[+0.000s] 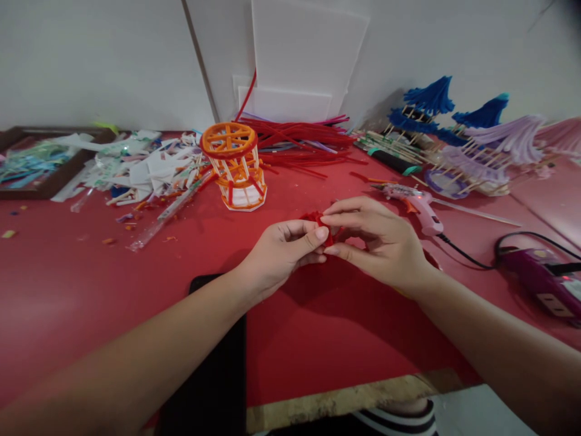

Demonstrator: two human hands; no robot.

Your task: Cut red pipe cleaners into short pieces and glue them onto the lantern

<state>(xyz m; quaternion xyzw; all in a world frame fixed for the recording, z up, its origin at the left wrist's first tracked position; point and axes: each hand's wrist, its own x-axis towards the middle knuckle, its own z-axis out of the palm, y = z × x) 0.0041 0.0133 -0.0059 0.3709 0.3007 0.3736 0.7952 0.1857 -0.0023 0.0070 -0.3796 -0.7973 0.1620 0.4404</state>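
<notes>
Over the middle of the red table, my left hand pinches a small folded piece of red pipe cleaner between thumb and fingers. From the other side, the fingertips and thumb of my right hand close on the same piece. Much of it is hidden by my fingers, so its full shape does not show. Just beyond my left hand stands a small orange and white tower of sticks and pipe cleaner. A pink glue gun lies beyond my right hand.
Scraps of white paper and a brown tray lie at the left. Red pipe cleaners are heaped at the back. Blue and lilac stick models stand right. A purple power strip and black slab are nearer.
</notes>
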